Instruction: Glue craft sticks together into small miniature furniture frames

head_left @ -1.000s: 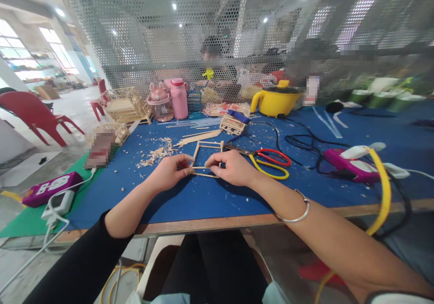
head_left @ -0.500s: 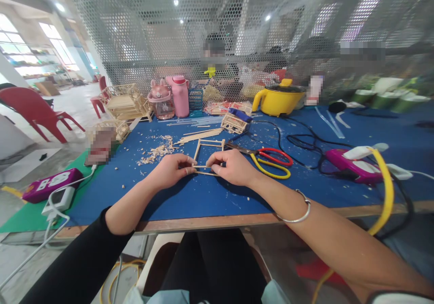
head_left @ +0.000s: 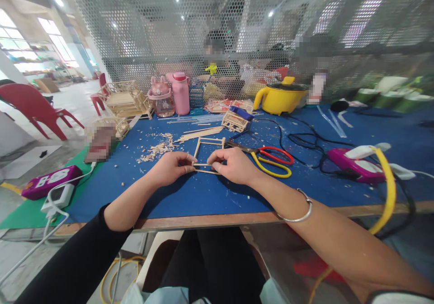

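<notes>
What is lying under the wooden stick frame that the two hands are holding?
Under the wooden stick frame is the blue table mat, with small wood chips. The left hand and right hand pinch its near edge, so the mat beneath them is covered.

The table (head_left: 203, 195) has a deep blue top flecked with pale wood shavings (head_left: 158, 148), edged in brown, with a green mat (head_left: 30, 213) at its left. The stick frame (head_left: 206, 152) is pale tan. The scissors (head_left: 271, 159) have one red and one yellow handle. At the far side stand a yellow pot (head_left: 278, 100) with a black lid and two pink bottles (head_left: 171, 96). The left sleeve (head_left: 74, 263) is black; the right wrist wears a silver bangle (head_left: 298, 209). The far screen (head_left: 217, 23) is grey honeycomb mesh.
</notes>
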A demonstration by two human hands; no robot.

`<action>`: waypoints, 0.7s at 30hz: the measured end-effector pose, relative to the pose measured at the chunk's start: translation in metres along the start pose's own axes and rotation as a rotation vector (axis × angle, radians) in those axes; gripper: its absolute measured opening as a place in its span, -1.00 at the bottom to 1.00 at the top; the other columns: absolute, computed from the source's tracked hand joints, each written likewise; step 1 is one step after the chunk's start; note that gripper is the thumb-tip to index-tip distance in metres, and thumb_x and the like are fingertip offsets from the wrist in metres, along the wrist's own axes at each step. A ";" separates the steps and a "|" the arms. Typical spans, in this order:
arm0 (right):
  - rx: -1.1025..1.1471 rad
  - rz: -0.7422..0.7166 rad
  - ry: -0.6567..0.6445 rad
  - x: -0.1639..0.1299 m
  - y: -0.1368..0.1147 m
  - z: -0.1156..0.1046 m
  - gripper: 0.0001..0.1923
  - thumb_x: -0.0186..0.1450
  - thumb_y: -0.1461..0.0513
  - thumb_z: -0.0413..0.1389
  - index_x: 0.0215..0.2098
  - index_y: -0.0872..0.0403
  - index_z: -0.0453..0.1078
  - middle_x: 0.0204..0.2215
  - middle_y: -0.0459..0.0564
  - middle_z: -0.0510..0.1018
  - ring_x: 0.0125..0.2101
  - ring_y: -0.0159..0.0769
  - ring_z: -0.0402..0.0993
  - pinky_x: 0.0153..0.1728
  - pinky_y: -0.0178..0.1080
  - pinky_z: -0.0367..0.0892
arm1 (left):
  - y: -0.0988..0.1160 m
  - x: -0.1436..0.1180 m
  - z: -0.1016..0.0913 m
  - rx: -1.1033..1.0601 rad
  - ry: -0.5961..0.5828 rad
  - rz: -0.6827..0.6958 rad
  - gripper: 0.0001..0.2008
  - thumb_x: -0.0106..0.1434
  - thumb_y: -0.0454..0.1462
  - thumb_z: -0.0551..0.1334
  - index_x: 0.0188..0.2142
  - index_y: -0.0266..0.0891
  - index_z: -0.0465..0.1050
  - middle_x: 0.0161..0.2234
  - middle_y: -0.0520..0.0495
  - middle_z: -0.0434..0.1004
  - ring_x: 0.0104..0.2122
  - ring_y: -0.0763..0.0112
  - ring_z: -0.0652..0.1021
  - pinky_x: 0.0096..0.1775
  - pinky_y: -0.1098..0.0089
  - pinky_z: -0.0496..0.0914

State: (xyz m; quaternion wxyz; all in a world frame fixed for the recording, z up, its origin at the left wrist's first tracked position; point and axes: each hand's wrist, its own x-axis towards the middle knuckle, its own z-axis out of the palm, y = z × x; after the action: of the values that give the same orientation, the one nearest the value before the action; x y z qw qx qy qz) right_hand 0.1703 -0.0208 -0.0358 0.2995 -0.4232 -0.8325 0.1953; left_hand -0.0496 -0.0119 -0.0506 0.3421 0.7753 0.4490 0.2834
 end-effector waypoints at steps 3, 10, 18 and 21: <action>-0.009 -0.007 0.010 0.000 0.000 0.000 -0.80 0.10 0.35 0.03 -0.41 0.09 0.50 -0.55 -0.12 0.54 -0.53 -0.42 0.41 -0.42 -0.36 0.26 | 0.000 0.000 0.000 -0.119 -0.031 -0.040 -0.70 0.04 -0.17 0.29 -0.26 -0.29 0.47 -0.45 0.00 0.50 -0.45 0.45 0.46 -0.32 0.38 0.36; -0.015 0.000 -0.006 -0.001 0.000 0.000 -0.80 0.11 0.34 0.03 -0.40 0.09 0.49 -0.53 -0.11 0.54 -0.52 -0.41 0.41 -0.41 -0.36 0.25 | -0.001 0.001 0.001 -0.171 -0.024 -0.066 -0.69 0.03 -0.17 0.31 -0.24 -0.29 0.47 -0.44 -0.01 0.49 -0.45 0.46 0.45 -0.32 0.39 0.34; 0.011 0.050 -0.057 -0.001 0.000 0.001 -0.79 0.16 0.29 0.02 -0.30 0.09 0.47 -0.53 -0.10 0.53 -0.51 -0.40 0.41 -0.41 -0.34 0.25 | -0.001 0.002 0.003 0.164 0.052 0.081 -0.75 0.13 -0.11 0.23 -0.33 -0.22 0.54 -0.36 -0.04 0.53 -0.37 0.40 0.47 -0.29 0.40 0.32; -0.060 0.040 -0.117 -0.001 -0.001 -0.009 -0.64 0.09 0.16 0.16 -0.13 0.06 0.41 -0.43 -0.09 0.54 -0.45 -0.36 0.42 -0.38 -0.32 0.25 | 0.001 0.002 0.002 0.169 0.072 0.078 -0.75 0.14 -0.10 0.21 -0.34 -0.21 0.55 -0.36 -0.04 0.55 -0.36 0.39 0.48 -0.28 0.40 0.32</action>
State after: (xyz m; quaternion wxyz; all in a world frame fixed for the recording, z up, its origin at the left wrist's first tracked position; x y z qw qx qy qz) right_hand 0.1762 -0.0216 -0.0295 0.2334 -0.4363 -0.8456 0.2004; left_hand -0.0467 -0.0112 -0.0508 0.2478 0.8075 0.4529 0.2852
